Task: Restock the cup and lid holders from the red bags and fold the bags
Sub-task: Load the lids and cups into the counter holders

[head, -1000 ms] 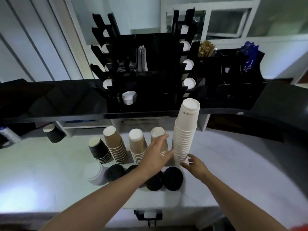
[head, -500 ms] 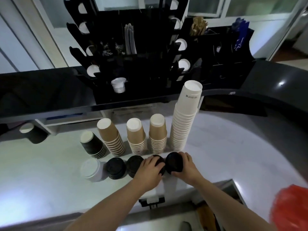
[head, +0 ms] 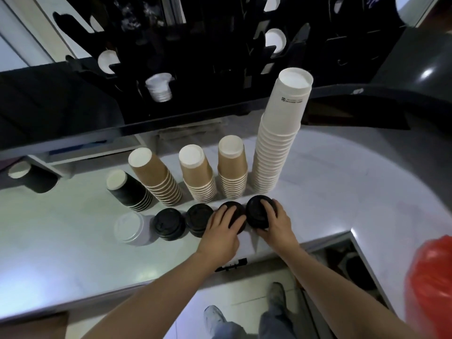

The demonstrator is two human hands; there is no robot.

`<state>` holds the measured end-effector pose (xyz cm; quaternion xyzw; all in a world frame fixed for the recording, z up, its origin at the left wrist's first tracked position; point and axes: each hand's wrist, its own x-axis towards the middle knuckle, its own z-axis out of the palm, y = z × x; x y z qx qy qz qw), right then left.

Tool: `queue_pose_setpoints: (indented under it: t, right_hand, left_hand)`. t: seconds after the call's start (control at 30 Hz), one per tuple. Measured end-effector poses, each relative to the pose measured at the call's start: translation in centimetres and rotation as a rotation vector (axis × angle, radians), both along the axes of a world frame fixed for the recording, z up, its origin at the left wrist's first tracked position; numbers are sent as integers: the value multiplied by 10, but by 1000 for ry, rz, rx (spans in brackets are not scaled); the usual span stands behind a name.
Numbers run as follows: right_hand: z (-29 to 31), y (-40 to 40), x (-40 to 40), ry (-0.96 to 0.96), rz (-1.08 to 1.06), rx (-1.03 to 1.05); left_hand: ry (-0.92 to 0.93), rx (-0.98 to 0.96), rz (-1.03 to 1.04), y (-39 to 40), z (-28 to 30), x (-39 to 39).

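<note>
Cup stacks stand inverted in a row on the white counter (head: pixel 342 182), left to right: one black stack (head: pixel 129 192), three brown stacks (head: pixel 156 177), and a tall white stack (head: pixel 276 133). At 6 o'clock of that row lies a second row: one translucent lid stack (head: pixel 129 228), then four black lid stacks (head: pixel 168 223). Judged from this layout, unpacking is largely done. Loading the black holder rack (head: pixel 220 57) at 12 o'clock remains, since several of its slots appear empty. A red bag (head: pixel 433 285) at 4 o'clock is not yet folded.

Left hand (head: pixel 223 232): palm down, fingers curled over the third black lid stack, gripping it. Right hand (head: pixel 277 225): at 3 o'clock of the left hand, fingers wrapped round the fourth black lid stack (head: pixel 256 211), gripping it. Both forearms extend from 6 o'clock.
</note>
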<state>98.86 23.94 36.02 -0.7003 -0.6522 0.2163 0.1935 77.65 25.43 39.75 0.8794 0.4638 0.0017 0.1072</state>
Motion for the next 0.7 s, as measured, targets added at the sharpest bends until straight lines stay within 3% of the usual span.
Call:
queue_pose_setpoints:
  t: [0.23, 0.4, 0.47, 0.57, 0.7]
  right_hand:
    - [7, -3, 2, 36, -12, 55]
    - [21, -14, 10, 98, -56, 93]
    - [31, -17, 18, 112, -69, 145]
    - [53, -18, 35, 125, -83, 228]
    - [83, -21, 53, 111, -71, 356]
  left_hand:
    - [18, -4, 17, 0, 5, 4]
    - [-188, 64, -14, 2, 18, 17]
    - [-350, -67, 55, 8, 29, 30]
    - [-631, -440, 276, 21, 55, 59]
    - [-917, -846, 394, 31, 85, 96]
